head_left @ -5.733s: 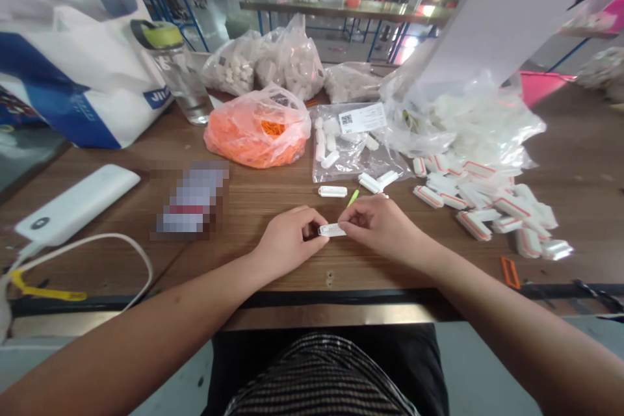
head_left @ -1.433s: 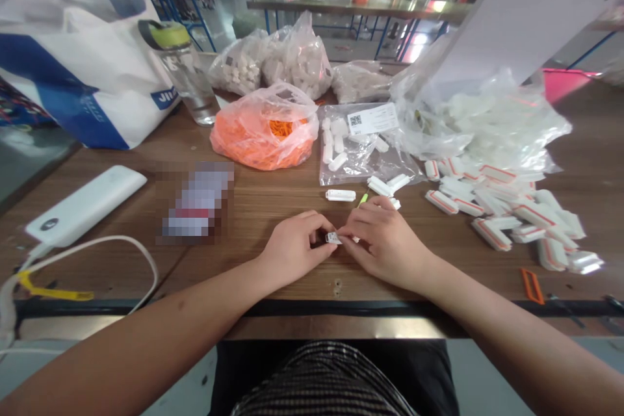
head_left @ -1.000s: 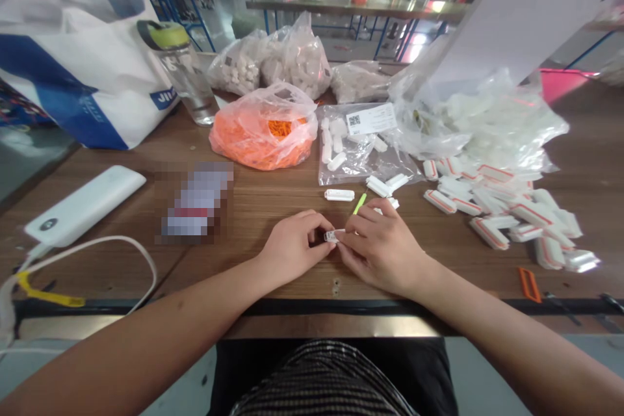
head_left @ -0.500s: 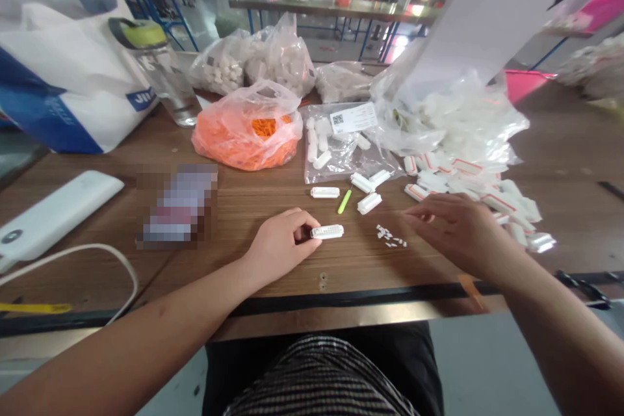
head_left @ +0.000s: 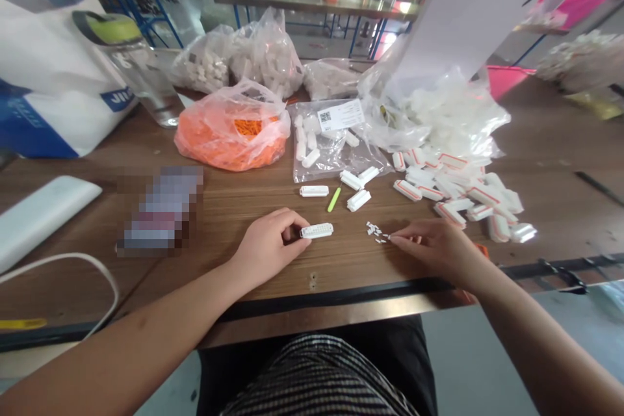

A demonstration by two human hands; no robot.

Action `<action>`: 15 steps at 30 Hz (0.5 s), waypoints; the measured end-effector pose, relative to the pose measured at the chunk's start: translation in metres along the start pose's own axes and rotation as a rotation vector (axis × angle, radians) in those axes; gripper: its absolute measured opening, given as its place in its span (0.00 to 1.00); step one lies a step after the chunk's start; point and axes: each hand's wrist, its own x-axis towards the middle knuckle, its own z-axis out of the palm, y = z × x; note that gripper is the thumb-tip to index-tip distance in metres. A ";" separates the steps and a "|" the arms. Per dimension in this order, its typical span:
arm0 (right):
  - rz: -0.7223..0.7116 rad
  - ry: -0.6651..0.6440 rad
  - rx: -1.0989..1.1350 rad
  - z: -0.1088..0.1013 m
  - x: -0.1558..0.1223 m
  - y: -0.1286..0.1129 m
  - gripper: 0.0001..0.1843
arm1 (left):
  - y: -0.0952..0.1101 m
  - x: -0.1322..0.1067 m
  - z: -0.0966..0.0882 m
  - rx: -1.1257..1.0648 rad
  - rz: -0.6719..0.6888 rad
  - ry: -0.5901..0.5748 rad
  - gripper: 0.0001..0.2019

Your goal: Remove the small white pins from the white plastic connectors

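Block (head_left: 316, 231) pokes out past the left fingertips, rows of holes up. Left hand (head_left: 268, 242) pinches it by the end nearest the palm, thumb and forefinger; that grip looks steady enough. Right hand (head_left: 433, 244) has thumb and forefinger nearly together at the near edge of the loose white bits (head_left: 374, 230), which lie between the two hands. Can't tell if a bit is actually pinched or just touched.

Step in hand looks like lifting one bit. I'd go for the outlying ones, pinch lightly across the sides, avoid raking the heap. Left should hold the block level, holes clear of fingers.

Hard to read: block's left end is under the left fingers; right hand's lower fingers are curled out of sight; orange piece (head_left: 482, 250) is mostly behind the right wrist; patch (head_left: 163, 208) left of the left hand is pixelated; hole contents too small.
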 end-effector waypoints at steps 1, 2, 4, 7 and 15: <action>-0.020 0.020 -0.014 0.000 -0.001 0.000 0.11 | 0.000 0.000 0.000 0.001 -0.002 0.001 0.05; -0.048 0.045 -0.037 0.000 -0.002 -0.001 0.11 | 0.000 0.000 0.000 0.000 -0.004 -0.002 0.05; -0.119 0.087 -0.102 -0.001 -0.004 0.000 0.11 | -0.001 0.001 0.000 0.000 -0.006 0.001 0.05; -0.212 0.101 -0.204 -0.001 -0.005 0.002 0.11 | 0.000 0.001 -0.001 0.003 -0.004 0.000 0.05; -0.286 0.071 -0.247 -0.009 -0.002 0.007 0.09 | 0.000 0.000 -0.001 0.008 -0.001 -0.003 0.05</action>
